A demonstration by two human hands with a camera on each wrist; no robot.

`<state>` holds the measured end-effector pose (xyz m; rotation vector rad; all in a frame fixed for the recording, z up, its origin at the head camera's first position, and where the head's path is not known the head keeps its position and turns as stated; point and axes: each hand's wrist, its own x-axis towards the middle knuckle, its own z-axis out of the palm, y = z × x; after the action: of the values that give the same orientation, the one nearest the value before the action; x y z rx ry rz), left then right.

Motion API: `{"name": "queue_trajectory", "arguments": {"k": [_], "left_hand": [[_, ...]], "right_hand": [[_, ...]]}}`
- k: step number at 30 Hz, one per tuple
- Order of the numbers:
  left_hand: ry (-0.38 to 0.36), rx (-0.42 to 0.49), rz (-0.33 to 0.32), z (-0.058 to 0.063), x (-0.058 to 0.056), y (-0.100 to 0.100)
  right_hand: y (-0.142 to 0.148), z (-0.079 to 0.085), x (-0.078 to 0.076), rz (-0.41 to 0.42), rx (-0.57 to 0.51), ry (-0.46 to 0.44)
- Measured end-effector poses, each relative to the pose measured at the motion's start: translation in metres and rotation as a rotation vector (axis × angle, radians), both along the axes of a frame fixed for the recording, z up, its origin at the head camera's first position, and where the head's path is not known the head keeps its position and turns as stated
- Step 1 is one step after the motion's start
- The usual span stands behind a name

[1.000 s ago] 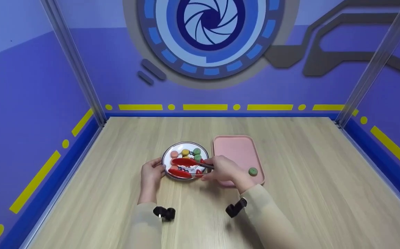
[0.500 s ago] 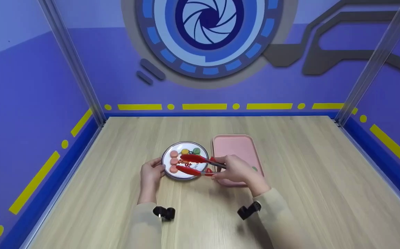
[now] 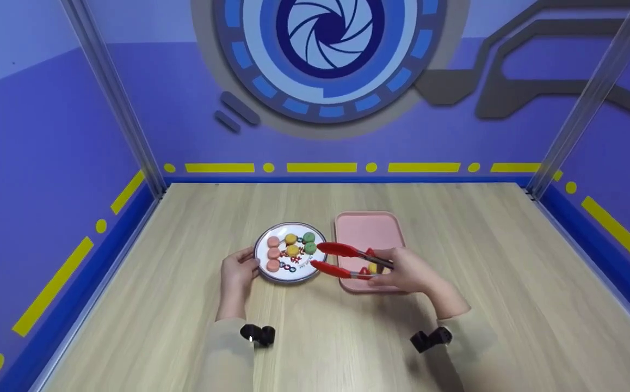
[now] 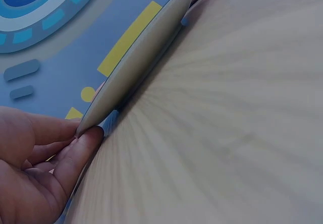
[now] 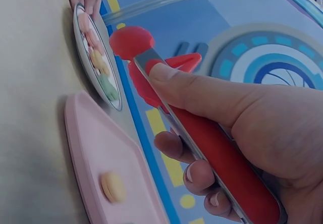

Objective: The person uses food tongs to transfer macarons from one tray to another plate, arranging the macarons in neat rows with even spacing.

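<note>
My left hand [image 3: 237,280] pinches the left rim of a white plate [image 3: 266,275] between thumb and fingers; the left wrist view shows the plate's edge in this grip [image 4: 133,67]. On the plate lie three pink macarons [image 3: 273,253], two yellow macarons [image 3: 292,251] and two green macarons [image 3: 309,248]. My right hand [image 3: 407,270] holds red-tipped tongs [image 3: 339,250] by the metal handle, their tips spread apart with nothing between them, near the plate's right rim. Under the tongs, a yellow macaron [image 5: 113,186] lies on the pink tray [image 3: 369,228]. My right hand hides part of the tray.
The tray stands just right of the plate on a wooden table [image 3: 315,337]. Blue-purple panels [image 3: 75,163] with yellow markings enclose the table at the back and sides. Black wrist cameras [image 3: 431,340] sit on both sleeves.
My right hand and the tongs have moved right, from over the plate to over the tray. The green macaron seen on the tray is now out of sight. The left hand has stayed put.
</note>
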<state>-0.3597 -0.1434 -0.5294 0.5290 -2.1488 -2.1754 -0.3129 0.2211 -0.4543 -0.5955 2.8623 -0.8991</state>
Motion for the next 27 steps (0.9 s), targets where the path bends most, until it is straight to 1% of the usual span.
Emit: {"name": "queue_trajectory", "arguments": {"k": [6,12,16,21,27], "left_hand": [[0.005,0.0,-0.001,0.0,0.0,-0.001],[0.028,0.017,-0.008,-0.002,0.0,0.0],[0.03,0.0,-0.005,-0.003,-0.001,0.0],[0.02,-0.01,-0.011,-0.003,-0.002,-0.001],[0.01,-0.027,-0.01,-0.002,-0.002,-0.001]], "right_hand": [[0.021,0.006,0.008,-0.064,0.063,-0.027],[0.039,0.01,0.014,-0.114,0.078,-0.047],[0.052,0.01,0.016,-0.111,0.079,-0.04],[0.068,0.011,0.018,-0.092,0.091,-0.029],[0.085,0.015,0.02,-0.113,0.116,-0.057]]}}
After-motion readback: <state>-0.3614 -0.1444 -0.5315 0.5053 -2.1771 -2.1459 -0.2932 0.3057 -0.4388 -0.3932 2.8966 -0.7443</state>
